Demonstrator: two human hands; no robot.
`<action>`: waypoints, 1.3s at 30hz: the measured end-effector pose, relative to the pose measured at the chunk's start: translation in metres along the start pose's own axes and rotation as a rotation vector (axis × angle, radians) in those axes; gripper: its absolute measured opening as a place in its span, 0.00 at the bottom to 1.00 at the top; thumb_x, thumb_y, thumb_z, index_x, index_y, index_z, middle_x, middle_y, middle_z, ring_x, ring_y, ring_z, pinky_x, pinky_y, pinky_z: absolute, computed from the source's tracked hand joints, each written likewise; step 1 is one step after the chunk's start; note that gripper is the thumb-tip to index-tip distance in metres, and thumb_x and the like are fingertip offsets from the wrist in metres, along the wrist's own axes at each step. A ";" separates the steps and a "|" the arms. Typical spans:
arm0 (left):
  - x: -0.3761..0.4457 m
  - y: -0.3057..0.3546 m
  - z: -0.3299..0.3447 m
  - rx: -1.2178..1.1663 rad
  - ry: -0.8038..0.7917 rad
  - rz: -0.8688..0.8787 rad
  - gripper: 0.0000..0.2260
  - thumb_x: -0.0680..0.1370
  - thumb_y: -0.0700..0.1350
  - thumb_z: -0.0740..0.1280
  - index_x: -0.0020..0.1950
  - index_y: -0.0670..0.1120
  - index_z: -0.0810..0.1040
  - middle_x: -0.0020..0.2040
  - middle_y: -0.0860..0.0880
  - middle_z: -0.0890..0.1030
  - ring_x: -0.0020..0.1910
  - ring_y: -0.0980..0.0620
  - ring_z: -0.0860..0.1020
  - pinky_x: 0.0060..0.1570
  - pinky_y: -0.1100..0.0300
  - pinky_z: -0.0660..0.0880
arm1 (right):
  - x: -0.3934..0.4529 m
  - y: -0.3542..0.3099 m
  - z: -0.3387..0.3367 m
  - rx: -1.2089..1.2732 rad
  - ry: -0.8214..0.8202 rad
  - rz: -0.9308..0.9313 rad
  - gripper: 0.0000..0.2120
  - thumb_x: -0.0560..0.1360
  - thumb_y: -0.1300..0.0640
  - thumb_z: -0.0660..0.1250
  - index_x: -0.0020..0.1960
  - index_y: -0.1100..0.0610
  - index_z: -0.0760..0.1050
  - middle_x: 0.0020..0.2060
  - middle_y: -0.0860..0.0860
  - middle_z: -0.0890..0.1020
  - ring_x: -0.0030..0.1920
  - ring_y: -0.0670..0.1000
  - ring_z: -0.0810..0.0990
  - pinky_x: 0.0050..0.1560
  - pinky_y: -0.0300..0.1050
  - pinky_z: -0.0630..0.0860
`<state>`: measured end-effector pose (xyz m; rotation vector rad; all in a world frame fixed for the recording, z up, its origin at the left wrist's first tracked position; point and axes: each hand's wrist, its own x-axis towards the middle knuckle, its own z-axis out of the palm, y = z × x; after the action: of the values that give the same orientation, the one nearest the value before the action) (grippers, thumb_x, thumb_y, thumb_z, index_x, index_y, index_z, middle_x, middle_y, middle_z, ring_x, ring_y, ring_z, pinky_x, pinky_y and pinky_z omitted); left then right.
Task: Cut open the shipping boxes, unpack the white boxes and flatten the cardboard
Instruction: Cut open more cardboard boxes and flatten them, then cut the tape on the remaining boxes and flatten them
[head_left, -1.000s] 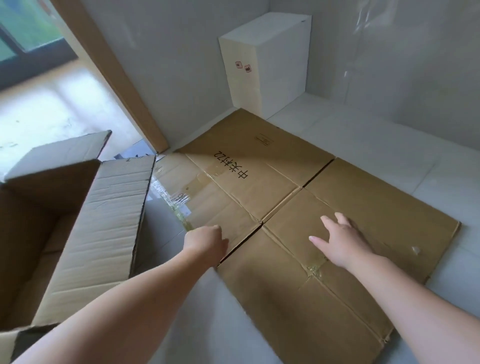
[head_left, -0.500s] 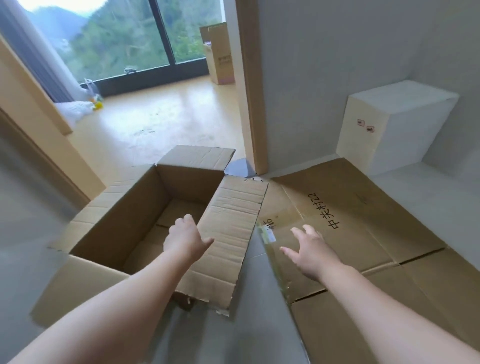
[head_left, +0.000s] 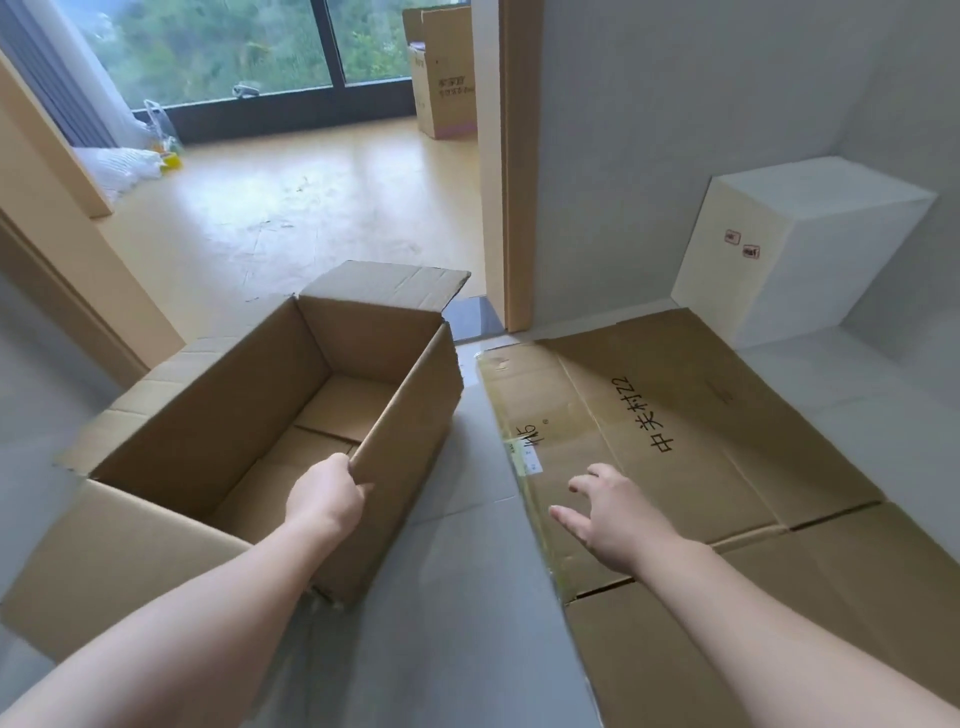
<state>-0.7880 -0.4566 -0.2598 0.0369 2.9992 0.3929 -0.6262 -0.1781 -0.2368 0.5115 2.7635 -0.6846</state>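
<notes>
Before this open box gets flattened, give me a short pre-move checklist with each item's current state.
1. Open box emptied: ok, only its bottom flaps show inside.
2. Left hand grips the box's near-right wall edge: ok.
3. Right hand free: ok, open above the flattened cardboard.
4. Bottom seam tape cut: cannot tell, underside hidden.
5. White box out of the way: ok, against the wall.

brown carton (white box)
</notes>
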 end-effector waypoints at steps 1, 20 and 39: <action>-0.001 0.002 -0.009 -0.006 0.023 0.016 0.12 0.75 0.54 0.69 0.38 0.50 0.70 0.36 0.53 0.74 0.38 0.49 0.74 0.37 0.57 0.70 | -0.001 0.005 -0.002 -0.003 0.008 0.007 0.23 0.78 0.41 0.60 0.67 0.54 0.71 0.72 0.53 0.63 0.70 0.54 0.65 0.68 0.47 0.65; -0.090 0.275 -0.170 -1.028 0.015 0.465 0.16 0.70 0.57 0.73 0.41 0.45 0.80 0.38 0.49 0.83 0.39 0.49 0.82 0.37 0.53 0.79 | -0.084 0.052 -0.194 0.699 0.480 0.223 0.45 0.70 0.28 0.59 0.78 0.53 0.53 0.74 0.52 0.64 0.73 0.55 0.64 0.69 0.48 0.61; -0.271 0.369 0.026 -1.550 -1.166 0.187 0.28 0.68 0.65 0.62 0.59 0.47 0.74 0.61 0.42 0.79 0.57 0.49 0.79 0.57 0.51 0.75 | -0.278 0.185 -0.213 0.583 0.980 0.267 0.22 0.72 0.50 0.73 0.65 0.51 0.76 0.59 0.44 0.79 0.58 0.40 0.76 0.59 0.29 0.66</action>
<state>-0.5129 -0.1037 -0.1595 0.2664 1.0571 1.7324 -0.3340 0.0029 -0.0395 1.6881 3.1425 -1.4867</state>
